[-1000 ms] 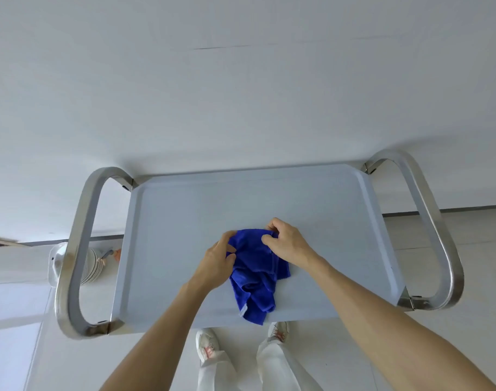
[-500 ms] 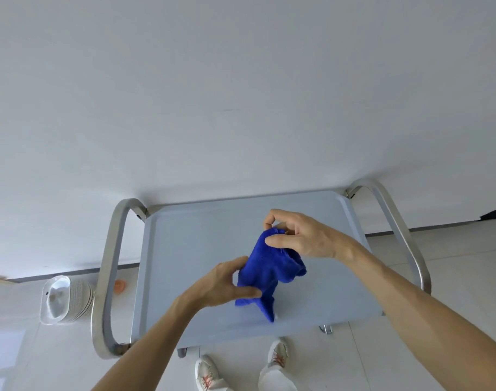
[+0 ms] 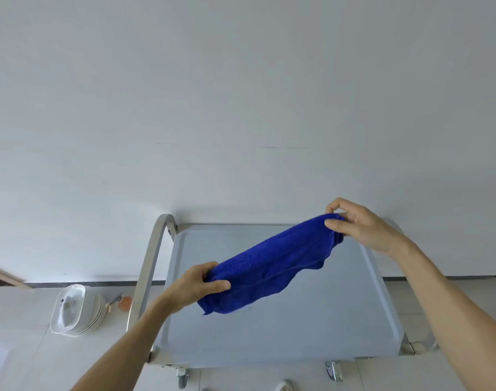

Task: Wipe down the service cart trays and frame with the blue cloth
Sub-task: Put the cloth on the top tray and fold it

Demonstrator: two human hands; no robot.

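hands have spread apart; left hand and right hand each pinch the stretched blue cloth.

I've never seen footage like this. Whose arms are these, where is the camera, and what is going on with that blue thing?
There is no machine here: a person wears a camera on the head, looking down at their own bare arms. The left hand and right hand each pinch one end of a blue cloth, stretched in the air above the grey top tray of a service cart with a metal frame. Nothing lies on the tray. White dishes are stacked on the floor beside it.
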